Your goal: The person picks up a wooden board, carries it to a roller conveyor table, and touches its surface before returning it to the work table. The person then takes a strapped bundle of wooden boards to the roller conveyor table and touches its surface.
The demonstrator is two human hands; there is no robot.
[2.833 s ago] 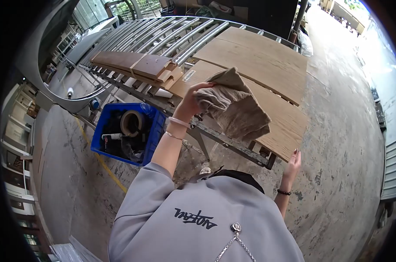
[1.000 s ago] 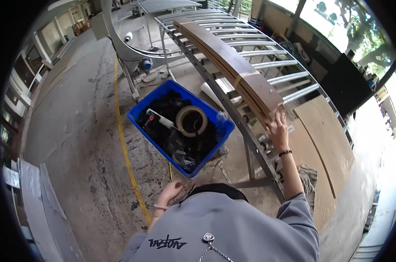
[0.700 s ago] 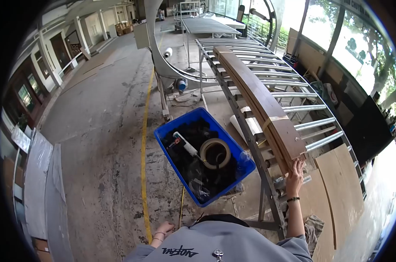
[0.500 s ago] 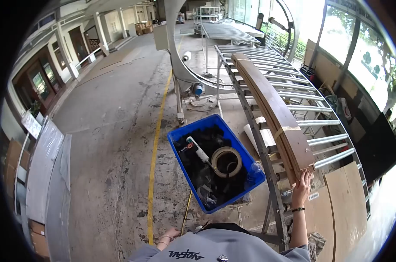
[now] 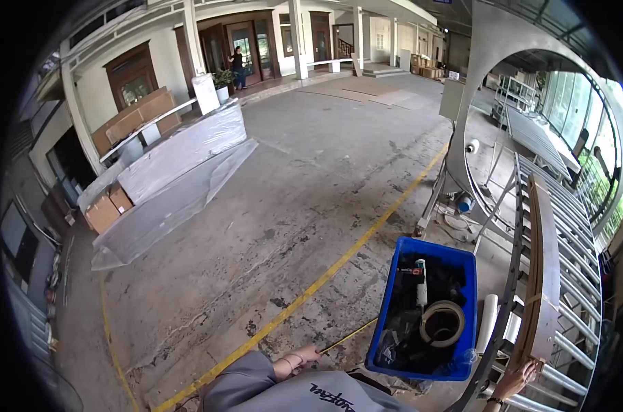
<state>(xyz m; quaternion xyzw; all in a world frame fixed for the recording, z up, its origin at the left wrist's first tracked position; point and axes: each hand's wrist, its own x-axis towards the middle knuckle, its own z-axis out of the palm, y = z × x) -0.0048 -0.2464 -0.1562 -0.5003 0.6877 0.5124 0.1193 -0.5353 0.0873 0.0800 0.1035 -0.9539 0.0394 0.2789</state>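
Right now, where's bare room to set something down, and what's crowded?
Most room: concrete floor between the long yellow line and wrapped panels. Narrower strip: between that line and the blue bin. Crowded: inside the bin (tan roll, white tube, dark clutter) and the near end of the conveyor, where the right hand touches the board stack.

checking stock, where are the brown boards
At the head view's right, the brown boards lie on the roller conveyor, the right hand at their near end.
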